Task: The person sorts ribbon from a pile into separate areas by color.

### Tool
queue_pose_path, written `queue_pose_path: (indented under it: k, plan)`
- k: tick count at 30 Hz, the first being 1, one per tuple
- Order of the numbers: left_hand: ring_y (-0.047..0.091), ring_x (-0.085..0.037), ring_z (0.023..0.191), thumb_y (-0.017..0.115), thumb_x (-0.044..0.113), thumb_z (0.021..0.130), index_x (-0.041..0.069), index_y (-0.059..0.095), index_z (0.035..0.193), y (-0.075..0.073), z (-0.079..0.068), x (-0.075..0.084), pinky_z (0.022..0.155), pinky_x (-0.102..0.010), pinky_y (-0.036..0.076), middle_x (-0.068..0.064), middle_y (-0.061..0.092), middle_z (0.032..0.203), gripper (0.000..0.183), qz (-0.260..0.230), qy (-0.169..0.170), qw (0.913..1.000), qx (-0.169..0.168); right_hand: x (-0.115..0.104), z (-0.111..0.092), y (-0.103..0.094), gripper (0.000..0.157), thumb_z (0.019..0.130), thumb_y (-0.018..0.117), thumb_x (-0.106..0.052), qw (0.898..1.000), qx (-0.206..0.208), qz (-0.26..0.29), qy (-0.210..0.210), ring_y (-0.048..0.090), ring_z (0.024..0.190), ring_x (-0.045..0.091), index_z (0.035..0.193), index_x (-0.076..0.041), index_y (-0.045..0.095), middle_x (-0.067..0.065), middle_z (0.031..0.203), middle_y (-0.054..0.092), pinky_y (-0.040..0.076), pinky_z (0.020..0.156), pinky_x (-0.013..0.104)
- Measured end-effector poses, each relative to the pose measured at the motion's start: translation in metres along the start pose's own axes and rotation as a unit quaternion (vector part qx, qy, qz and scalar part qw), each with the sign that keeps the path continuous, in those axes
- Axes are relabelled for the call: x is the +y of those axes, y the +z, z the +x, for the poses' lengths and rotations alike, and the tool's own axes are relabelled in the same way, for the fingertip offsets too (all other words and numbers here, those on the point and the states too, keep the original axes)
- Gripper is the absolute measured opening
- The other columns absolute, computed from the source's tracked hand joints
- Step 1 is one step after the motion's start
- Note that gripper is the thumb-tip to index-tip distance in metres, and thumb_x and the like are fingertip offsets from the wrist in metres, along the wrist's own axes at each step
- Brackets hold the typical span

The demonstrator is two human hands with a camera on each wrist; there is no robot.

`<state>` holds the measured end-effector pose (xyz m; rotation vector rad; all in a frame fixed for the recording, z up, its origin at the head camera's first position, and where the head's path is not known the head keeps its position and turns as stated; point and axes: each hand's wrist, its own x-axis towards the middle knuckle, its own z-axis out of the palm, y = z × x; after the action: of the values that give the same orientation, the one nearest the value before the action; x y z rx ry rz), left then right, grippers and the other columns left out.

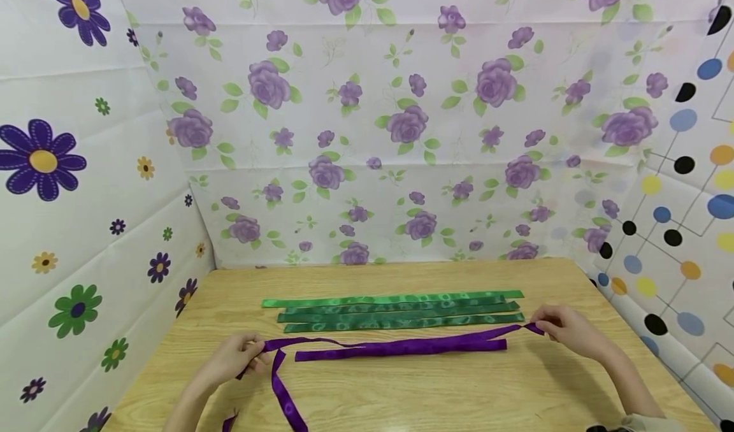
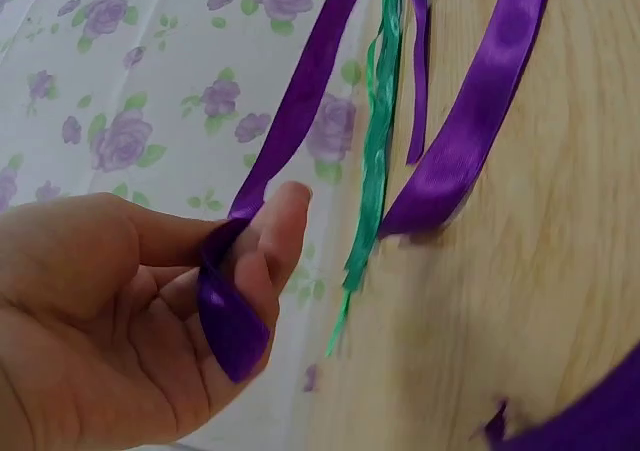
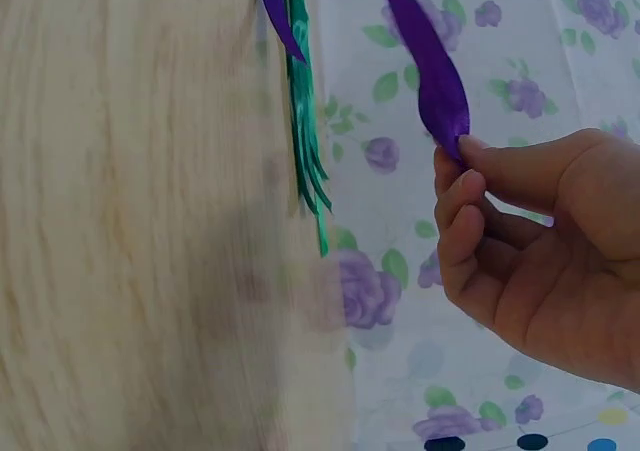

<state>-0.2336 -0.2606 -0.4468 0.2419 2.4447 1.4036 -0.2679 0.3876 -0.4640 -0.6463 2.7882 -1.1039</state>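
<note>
A purple ribbon stretches between my two hands over the wooden table. My left hand pinches it near one end, and a short twisted tail hangs past the fingers in the left wrist view. At the right, my right hand pinches the other end between thumb and fingertips. Under the held strip lies another purple ribbon, flat on the table. One more purple ribbon runs from beside my left hand toward the near edge.
Several green ribbons lie side by side, lengthwise, behind the purple ones on the wooden table. A small purple ribbon end shows at the near left. Flower-printed cloth hangs behind, with patterned cloths at both sides.
</note>
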Motion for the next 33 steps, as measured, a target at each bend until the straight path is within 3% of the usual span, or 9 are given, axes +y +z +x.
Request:
queue_pose_path:
  k: [3, 7, 9, 13, 16, 20, 26, 33]
  plan:
    - [0.069, -0.017, 0.077, 0.033, 0.01, 0.105, -0.01, 0.049, 0.101, 0.006, 0.008, -0.001, 0.062, -0.024, 0.051, -0.02, 0.07, 0.097, 0.025, -0.063, 0.007, 0.9956, -0.069, 0.003, -0.003, -0.003, 0.016, 0.1, 0.051, -0.01, 1.0, -0.015, -0.006, 0.006, 0.045, 0.056, 0.001, 0.099, -0.002, 0.065, 0.004, 0.071, 0.057, 0.042, 0.05, 0.024]
    - [0.069, -0.027, 0.1, 0.033, 0.016, 0.106, -0.009, 0.048, 0.108, 0.014, 0.015, -0.003, 0.083, -0.032, 0.055, -0.026, 0.066, 0.113, 0.029, -0.114, -0.002, 0.9831, -0.143, 0.008, -0.008, -0.006, 0.014, 0.098, 0.054, -0.008, 0.999, -0.038, -0.004, 0.009, 0.047, 0.055, 0.001, 0.096, -0.001, 0.066, 0.004, 0.071, 0.06, 0.043, 0.05, 0.024]
    - [0.068, -0.028, 0.1, 0.033, 0.017, 0.106, -0.008, 0.049, 0.106, 0.016, 0.018, -0.005, 0.079, -0.031, 0.055, -0.025, 0.066, 0.114, 0.03, -0.113, -0.013, 0.9807, -0.159, 0.01, -0.011, -0.007, 0.014, 0.097, 0.054, -0.007, 0.999, -0.045, -0.006, 0.011, 0.047, 0.055, 0.001, 0.096, 0.0, 0.066, 0.003, 0.07, 0.06, 0.043, 0.05, 0.024]
    - [0.069, -0.02, 0.09, 0.036, 0.017, 0.105, -0.003, 0.053, 0.098, 0.014, 0.018, -0.009, 0.068, -0.027, 0.05, -0.015, 0.07, 0.102, 0.027, -0.071, -0.047, 0.9874, -0.133, 0.012, -0.015, -0.009, 0.015, 0.097, 0.053, -0.006, 0.999, -0.05, -0.014, 0.014, 0.045, 0.055, 0.0, 0.095, 0.001, 0.066, 0.002, 0.069, 0.058, 0.041, 0.05, 0.024]
    - [0.069, -0.021, 0.09, 0.04, 0.018, 0.104, -0.004, 0.054, 0.101, 0.008, 0.016, -0.011, 0.073, -0.031, 0.053, -0.012, 0.07, 0.099, 0.027, -0.044, -0.064, 0.9905, -0.113, 0.014, -0.019, -0.011, 0.015, 0.098, 0.053, -0.007, 0.998, -0.054, -0.016, 0.018, 0.043, 0.054, 0.0, 0.095, 0.001, 0.066, 0.001, 0.067, 0.056, 0.039, 0.05, 0.023]
    - [0.069, -0.026, 0.095, 0.044, 0.021, 0.102, -0.006, 0.056, 0.103, 0.0, 0.012, -0.014, 0.076, -0.034, 0.055, -0.014, 0.071, 0.102, 0.029, -0.029, -0.069, 0.9909, -0.112, 0.016, -0.021, -0.013, 0.015, 0.098, 0.053, -0.007, 0.998, -0.058, -0.016, 0.025, 0.044, 0.056, 0.0, 0.096, 0.0, 0.066, 0.0, 0.068, 0.056, 0.04, 0.051, 0.023]
    - [0.069, -0.017, 0.078, 0.051, 0.019, 0.099, 0.001, 0.059, 0.086, -0.002, 0.004, -0.02, 0.06, -0.022, 0.047, -0.009, 0.071, 0.089, 0.023, -0.016, -0.064, 0.9921, -0.107, 0.014, -0.021, -0.012, 0.014, 0.096, 0.054, -0.006, 0.996, -0.082, 0.006, 0.036, 0.043, 0.055, 0.0, 0.094, 0.001, 0.067, -0.002, 0.067, 0.053, 0.038, 0.05, 0.023]
    - [0.061, -0.011, 0.062, 0.055, 0.005, 0.094, -0.009, 0.064, 0.088, -0.002, 0.0, -0.02, 0.055, -0.021, 0.044, -0.004, 0.064, 0.072, 0.017, 0.052, -0.034, 0.9969, -0.048, 0.017, -0.02, -0.008, 0.011, 0.091, 0.057, -0.001, 0.996, -0.086, -0.004, 0.033, 0.043, 0.053, -0.001, 0.089, 0.002, 0.068, -0.004, 0.064, 0.053, 0.039, 0.051, 0.021]
